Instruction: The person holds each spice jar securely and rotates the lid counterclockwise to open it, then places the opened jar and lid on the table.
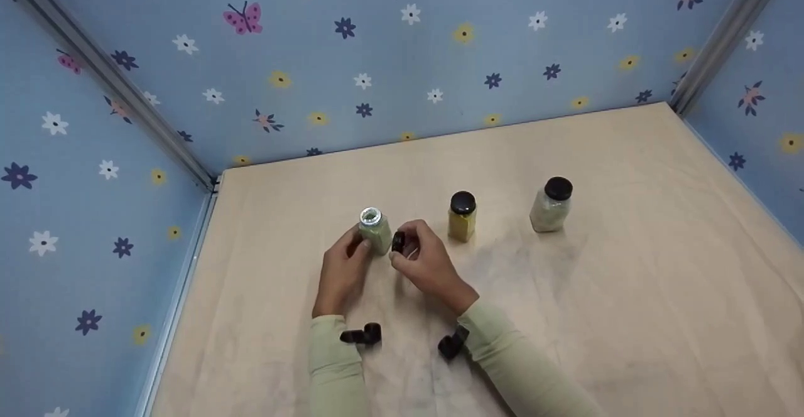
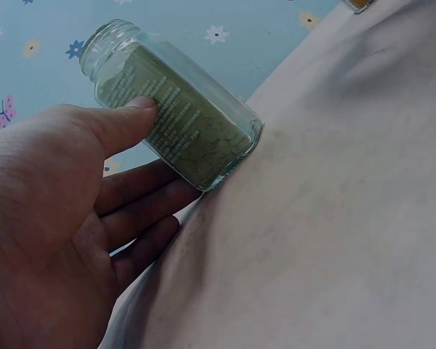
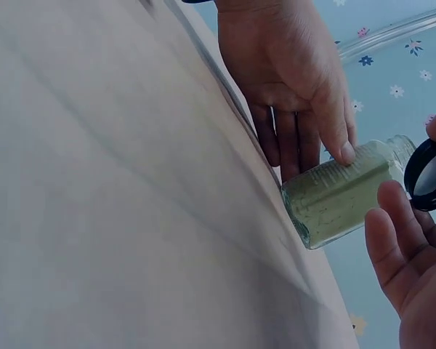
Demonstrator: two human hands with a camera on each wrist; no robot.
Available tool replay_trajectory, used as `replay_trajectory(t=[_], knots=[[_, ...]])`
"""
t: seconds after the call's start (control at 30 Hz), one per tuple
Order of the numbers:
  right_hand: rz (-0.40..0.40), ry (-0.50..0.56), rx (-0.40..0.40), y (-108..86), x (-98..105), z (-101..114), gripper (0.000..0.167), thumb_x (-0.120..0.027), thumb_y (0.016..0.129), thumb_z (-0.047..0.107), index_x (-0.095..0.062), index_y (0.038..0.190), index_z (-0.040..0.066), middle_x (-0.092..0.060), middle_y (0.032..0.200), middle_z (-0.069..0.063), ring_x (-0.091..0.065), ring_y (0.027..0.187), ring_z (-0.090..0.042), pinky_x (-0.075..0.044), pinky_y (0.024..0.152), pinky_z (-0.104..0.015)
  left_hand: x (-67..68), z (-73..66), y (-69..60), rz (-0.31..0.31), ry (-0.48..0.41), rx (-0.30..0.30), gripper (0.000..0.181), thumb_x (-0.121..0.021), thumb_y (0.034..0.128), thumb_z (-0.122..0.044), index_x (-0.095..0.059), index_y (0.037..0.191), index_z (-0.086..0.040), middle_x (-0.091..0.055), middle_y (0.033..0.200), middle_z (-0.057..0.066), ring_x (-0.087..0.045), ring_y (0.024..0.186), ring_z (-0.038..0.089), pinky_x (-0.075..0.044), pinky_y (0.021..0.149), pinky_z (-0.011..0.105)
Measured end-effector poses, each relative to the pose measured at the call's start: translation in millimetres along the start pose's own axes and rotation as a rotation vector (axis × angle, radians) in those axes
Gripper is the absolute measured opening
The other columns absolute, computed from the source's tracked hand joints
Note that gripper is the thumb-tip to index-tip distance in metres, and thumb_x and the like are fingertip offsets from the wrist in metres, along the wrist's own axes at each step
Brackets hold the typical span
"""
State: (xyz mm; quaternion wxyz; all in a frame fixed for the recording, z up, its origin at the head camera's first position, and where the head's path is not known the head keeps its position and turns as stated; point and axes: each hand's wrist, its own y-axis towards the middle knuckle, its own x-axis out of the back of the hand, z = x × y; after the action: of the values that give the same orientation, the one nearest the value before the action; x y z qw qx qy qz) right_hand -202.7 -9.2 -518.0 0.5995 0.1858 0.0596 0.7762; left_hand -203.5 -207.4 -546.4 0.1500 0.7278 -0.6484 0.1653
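An uncapped glass jar of green powder point(image 1: 377, 238) stands upright on the cloth-covered table. My left hand point(image 1: 343, 270) grips it from the left; the left wrist view shows the thumb across the printed side of the jar point(image 2: 178, 116) and fingers behind it. Just to the right, my right hand point(image 1: 430, 266) pinches a black screw cap point(image 1: 398, 242) tipped on its side. In the right wrist view the pale inside of the cap point(image 3: 430, 174) shows, close to the jar's threaded neck. Whether cap and jar touch, I cannot tell.
A black-capped jar of yellow powder point(image 1: 461, 223) stands right of my right hand. Farther right is a black-capped jar with pale contents point(image 1: 550, 206). Blue flowered panels point(image 1: 389, 46) border the table point(image 1: 628, 291) at the back and sides.
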Motion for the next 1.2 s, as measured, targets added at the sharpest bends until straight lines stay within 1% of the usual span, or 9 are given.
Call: replay_trajectory(t=[0.03, 0.07, 0.1, 0.17, 0.33, 0.57, 0.83, 1.07, 1.2], knots=[[0.0, -0.006, -0.001, 0.7, -0.7, -5.8, 0.037, -0.073, 0.084, 0.0, -0.055, 0.116, -0.002, -0.06, 0.097, -0.019, -0.06, 0.086, -0.037, -0.053, 0.072, -0.047, 0.0, -0.1, -0.1, -0.001, 0.005, 0.004, 0.045, -0.057, 0.1032, -0.033, -0.053, 0.147, -0.024, -0.056, 0.142, -0.004, -0.048, 0.133, 0.012, -0.035, 0.113, 0.036], [0.001, -0.018, -0.003, 1.3, -1.5, -11.7, 0.037, -0.073, 0.084, 0.002, -0.055, 0.116, 0.0, -0.06, 0.097, -0.017, -0.061, 0.086, -0.033, -0.053, 0.072, -0.044, 0.0, -0.2, -0.1, -0.001, 0.009, 0.007, 0.045, -0.057, 0.1033, -0.033, -0.053, 0.147, -0.024, -0.056, 0.142, -0.004, -0.048, 0.133, 0.012, -0.036, 0.113, 0.036], [0.002, -0.029, -0.003, 1.1, -1.1, -11.9, 0.037, -0.073, 0.084, 0.003, -0.056, 0.116, 0.001, -0.06, 0.097, -0.015, -0.06, 0.086, -0.03, -0.053, 0.073, -0.044, 0.1, 0.1, 0.0, -0.001, 0.007, 0.005, 0.045, -0.056, 0.1034, -0.033, -0.053, 0.147, -0.024, -0.056, 0.143, -0.003, -0.048, 0.133, 0.013, -0.036, 0.113, 0.037], [0.009, -0.05, -0.003, 0.4, -0.1, -11.0, 0.036, -0.073, 0.084, 0.005, -0.056, 0.116, 0.004, -0.06, 0.097, -0.01, -0.06, 0.085, -0.025, -0.053, 0.073, -0.038, -0.1, 0.7, 0.3, 0.0, 0.007, 0.004, 0.045, -0.056, 0.1034, -0.033, -0.052, 0.147, -0.023, -0.056, 0.143, -0.003, -0.048, 0.133, 0.014, -0.036, 0.113, 0.037], [0.025, -0.106, 0.002, -2.1, 3.0, -8.7, 0.036, -0.072, 0.085, 0.011, -0.057, 0.118, 0.007, -0.059, 0.101, -0.005, -0.058, 0.087, -0.018, -0.053, 0.073, -0.031, 0.2, 1.3, -0.2, 0.002, 0.0, 0.0, 0.045, -0.056, 0.1036, -0.031, -0.052, 0.147, -0.022, -0.056, 0.143, -0.002, -0.048, 0.134, 0.015, -0.036, 0.113, 0.038], [0.026, -0.187, 0.024, -5.5, 5.7, -8.1, 0.041, -0.071, 0.085, 0.017, -0.058, 0.122, 0.005, -0.057, 0.105, -0.006, -0.057, 0.089, -0.017, -0.053, 0.074, -0.03, -0.7, 0.0, 0.4, -0.003, 0.01, 0.001, 0.044, -0.057, 0.1034, -0.029, -0.053, 0.147, -0.023, -0.056, 0.143, -0.002, -0.048, 0.135, 0.015, -0.035, 0.113, 0.037], [0.03, -0.259, 0.073, -7.1, 7.8, -6.3, 0.04, -0.073, 0.083, 0.016, -0.061, 0.119, 0.004, -0.056, 0.098, -0.005, -0.056, 0.085, -0.016, -0.051, 0.072, -0.028, -1.6, -1.1, 1.2, -0.001, 0.007, 0.01, 0.045, -0.057, 0.1036, -0.03, -0.052, 0.147, -0.023, -0.056, 0.144, -0.002, -0.047, 0.135, 0.016, -0.035, 0.114, 0.038], [0.064, -0.319, 0.076, -10.6, 7.6, -3.2, 0.04, -0.073, 0.082, 0.016, -0.062, 0.119, 0.005, -0.056, 0.098, -0.005, -0.055, 0.084, -0.017, -0.049, 0.072, -0.029, -1.0, -0.8, 1.1, 0.004, -0.01, 0.029, 0.045, -0.057, 0.1035, -0.029, -0.052, 0.147, -0.024, -0.055, 0.144, -0.002, -0.046, 0.136, 0.016, -0.034, 0.114, 0.039], [0.085, -0.354, 0.076, -13.2, 7.7, -1.7, 0.043, -0.073, 0.082, 0.015, -0.061, 0.121, 0.004, -0.055, 0.099, -0.007, -0.056, 0.085, -0.02, -0.05, 0.073, -0.029, -0.2, 0.1, 0.9, 0.003, -0.016, 0.017, 0.044, -0.057, 0.1034, -0.028, -0.053, 0.147, -0.022, -0.056, 0.144, -0.002, -0.047, 0.135, 0.016, -0.034, 0.114, 0.038]])
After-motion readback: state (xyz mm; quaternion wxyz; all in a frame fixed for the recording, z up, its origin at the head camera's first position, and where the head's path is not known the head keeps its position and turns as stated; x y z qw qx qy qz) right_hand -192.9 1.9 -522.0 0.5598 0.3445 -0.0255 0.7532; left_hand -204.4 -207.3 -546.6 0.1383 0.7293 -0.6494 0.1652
